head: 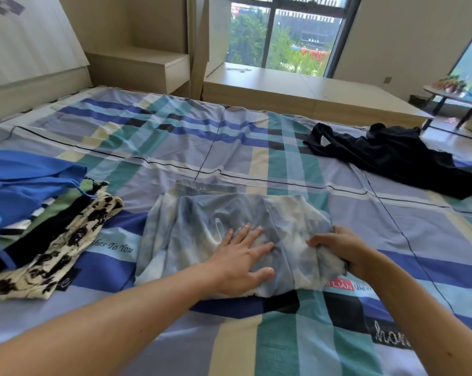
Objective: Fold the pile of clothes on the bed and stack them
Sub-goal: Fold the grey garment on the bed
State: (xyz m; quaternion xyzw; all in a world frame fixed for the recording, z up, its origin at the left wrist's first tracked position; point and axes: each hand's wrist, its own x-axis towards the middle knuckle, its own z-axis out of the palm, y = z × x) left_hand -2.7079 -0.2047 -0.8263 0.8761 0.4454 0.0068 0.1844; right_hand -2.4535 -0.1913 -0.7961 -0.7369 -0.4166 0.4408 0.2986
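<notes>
Left hand (243, 256) spread flat on the tie-dye garment (202, 234); right hand (340, 251) grip pinches its right edge, likely folding leftward

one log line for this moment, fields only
step: folding tie-dye garment | left hand: flat on it | right hand: grips its right edge | loose: black garment
</notes>
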